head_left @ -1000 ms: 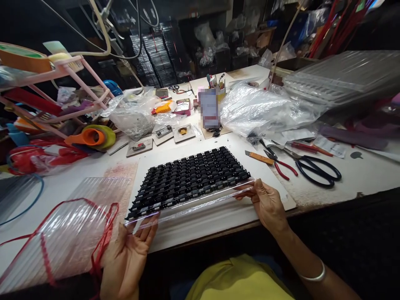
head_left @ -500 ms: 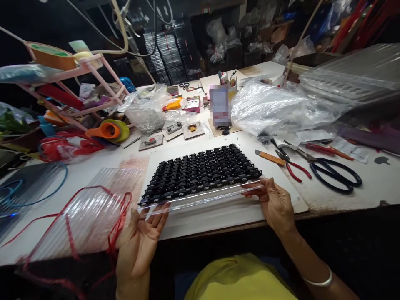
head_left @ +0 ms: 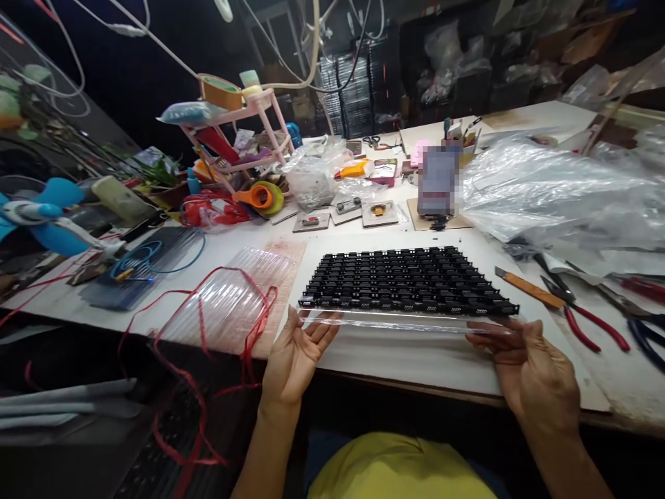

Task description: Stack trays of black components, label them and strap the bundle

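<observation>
One head view is given. Against the picture half a second before, the whole scene is seen swung to the right: the long clear plastic tube is now held nearly level across the picture, where it was tilted up to the right, and more of the left end of the white desk is brought into sight, with a blue fan at the edge.

The left hand is turned palm up, its fingers spread loosely under the left end of the tube, which is cradled rather than pinched. The right hand is seen from the back, and the right end of the tube is pinched between its thumb and fingers. The tube is held just in front of the near edge of the flat black grid of small components, which is laid on a white board on the desk.

To the left, a ribbed clear plastic sheet tangled with red cord is seen. The red-handled pliers at the right are partly cut off, and whether the tube touches the grid cannot be told.
</observation>
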The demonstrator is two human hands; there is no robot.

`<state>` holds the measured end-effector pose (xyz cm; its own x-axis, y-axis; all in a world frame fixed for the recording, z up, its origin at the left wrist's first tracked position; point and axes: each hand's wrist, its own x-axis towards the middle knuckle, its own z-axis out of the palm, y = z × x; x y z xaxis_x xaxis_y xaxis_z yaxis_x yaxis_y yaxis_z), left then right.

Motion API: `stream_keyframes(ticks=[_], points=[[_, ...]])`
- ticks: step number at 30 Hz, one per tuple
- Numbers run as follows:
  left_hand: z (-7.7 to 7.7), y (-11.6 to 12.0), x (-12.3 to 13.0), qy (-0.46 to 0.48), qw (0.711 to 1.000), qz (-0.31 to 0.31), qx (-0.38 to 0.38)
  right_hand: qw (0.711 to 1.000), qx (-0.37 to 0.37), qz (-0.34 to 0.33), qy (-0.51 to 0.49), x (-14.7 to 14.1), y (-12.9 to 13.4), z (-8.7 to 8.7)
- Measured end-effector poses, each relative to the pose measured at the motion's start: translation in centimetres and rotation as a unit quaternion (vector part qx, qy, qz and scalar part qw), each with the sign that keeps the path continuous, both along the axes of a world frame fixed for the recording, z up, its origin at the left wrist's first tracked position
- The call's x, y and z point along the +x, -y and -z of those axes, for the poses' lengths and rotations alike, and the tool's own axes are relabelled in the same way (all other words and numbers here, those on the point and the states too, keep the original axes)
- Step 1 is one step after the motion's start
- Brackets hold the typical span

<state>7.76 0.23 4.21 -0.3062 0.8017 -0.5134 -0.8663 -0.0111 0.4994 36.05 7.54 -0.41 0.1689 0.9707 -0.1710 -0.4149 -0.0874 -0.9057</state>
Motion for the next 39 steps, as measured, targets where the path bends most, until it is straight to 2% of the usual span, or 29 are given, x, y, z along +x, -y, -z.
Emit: stream_keyframes(ticks=[6, 9, 11, 13, 16, 18, 20, 22, 24, 26, 27, 28, 29, 31, 32, 35, 37, 39], points=[[0.1, -0.1, 0.1, 0.003, 1.0, 0.0, -0.003, 0.999, -0.046, 0.014, -0.004, 0.3, -0.2, -0.2], [0.8, 0.3, -0.7, 0.008, 1.0, 0.001, -0.002, 0.996, -0.09, -0.01, 0.011, 1.0, 1.1, -0.8], [1.4, 0.5, -1.5, 0.003, 1.0, -0.006, -0.004, 0.99, -0.111, -0.082, 0.033, 1.1, 3.0, -1.0], [1.9, 0.5, -2.1, -0.022, 0.999, -0.028, -0.01, 0.973, -0.133, -0.181, 0.045, 0.4, 5.4, -0.7], [2.4, 0.0, -2.5, -0.079, 0.994, -0.077, -0.019, 0.932, -0.182, -0.309, 0.043, -1.8, 8.5, 0.4], [2.5, -0.3, -2.2, -0.111, 0.988, -0.108, -0.022, 0.9, -0.209, -0.377, 0.062, -3.0, 9.6, 1.0], [2.7, -0.2, -1.4, -0.14, 0.98, -0.14, -0.024, 0.864, -0.186, -0.444, 0.146, -3.5, 9.8, 0.5], [2.9, 0.6, 0.0, -0.164, 0.974, -0.152, -0.031, 0.83, -0.111, -0.474, 0.273, -2.9, 8.5, -1.0], [3.2, 2.0, 1.7, -0.178, 0.976, -0.119, -0.044, 0.822, -0.018, -0.424, 0.38, -1.8, 5.8, -2.8], [3.5, 3.5, 3.5, -0.183, 0.979, -0.061, -0.06, 0.849, 0.072, -0.287, 0.438, -0.8, 1.9, -3.9], [3.6, 4.2, 4.3, -0.187, 0.98, -0.032, -0.06, 0.849, 0.125, -0.207, 0.47, -0.5, -0.2, -4.0], [3.7, 4.7, 5.0, -0.192, 0.98, -0.009, -0.056, 0.839, 0.167, -0.155, 0.494, -0.4, -2.2, -3.8], [3.8, 5.1, 5.4, -0.202, 0.978, 0.006, -0.049, 0.824, 0.187, -0.152, 0.513, -0.4, -4.0, -3.4], [3.7, 5.3, 5.3, -0.236, 0.971, 0.019, -0.038, 0.796, 0.192, -0.203, 0.537, -0.7, -6.1, -2.3], [3.7, 5.1, 4.7, -0.257, 0.965, 0.024, -0.039, 0.782, 0.187, -0.227, 0.55, -0.9, -6.4, -1.9], [2.9, 3.4, 0.9, -0.335, 0.937, 0.069, -0.073, 0.754, 0.163, -0.268, 0.577, -1.3, -4.2, -2.3], [2.1, 1.1, -2.3, -0.409, 0.895, 0.143, -0.109, 0.748, 0.139, -0.345, 0.55, -1.4, -1.4, -3.8], [1.2, -1.9, -5.0, -0.516, 0.816, 0.229, -0.126, 0.734, 0.12, -0.445, 0.498, -1.9, 1.5, -5.4]])
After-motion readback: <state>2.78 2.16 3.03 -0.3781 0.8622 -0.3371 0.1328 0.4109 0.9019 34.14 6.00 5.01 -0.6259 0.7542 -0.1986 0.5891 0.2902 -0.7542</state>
